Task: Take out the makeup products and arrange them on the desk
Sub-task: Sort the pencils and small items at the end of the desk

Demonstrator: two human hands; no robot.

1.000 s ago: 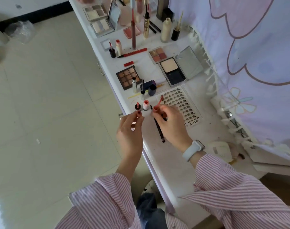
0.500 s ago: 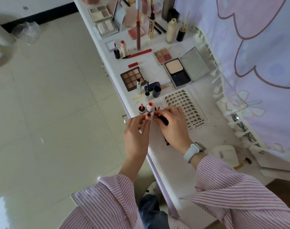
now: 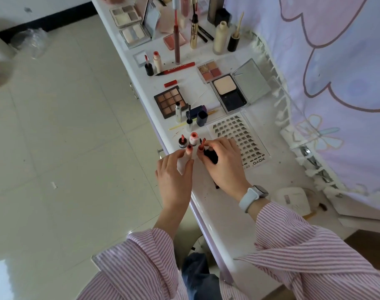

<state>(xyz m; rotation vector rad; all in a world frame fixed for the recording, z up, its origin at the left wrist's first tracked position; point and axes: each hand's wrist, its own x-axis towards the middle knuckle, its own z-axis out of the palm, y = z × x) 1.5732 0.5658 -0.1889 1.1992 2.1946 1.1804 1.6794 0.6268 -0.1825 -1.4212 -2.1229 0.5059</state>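
On the white desk [image 3: 217, 204], my left hand [image 3: 174, 174] pinches a small pale tube [image 3: 182, 164] at the near edge. Close beside it, my right hand [image 3: 224, 164] grips a black cap [image 3: 211, 156]; whether a wand hangs under it is hidden. The fingertips of both hands nearly meet. Just beyond them stand two small open bottles, one dark [image 3: 182, 142] and one coral [image 3: 193, 138]. A black pencil [image 3: 216, 186] lies under my right hand, only its end showing.
A false-lash sheet [image 3: 247, 128] lies right of my hands. Farther back are a brown eyeshadow palette [image 3: 167, 100], a powder compact [image 3: 229, 92], a red pencil [image 3: 178, 69], several upright tubes and more palettes. A fringed curtain [image 3: 336, 72] hangs on the right; a white pouch [image 3: 293, 198] lies near it.
My right hand has lowered the red-tipped wand it held up and brought the black cap next to the tube in my left hand. Both hands have drawn together.
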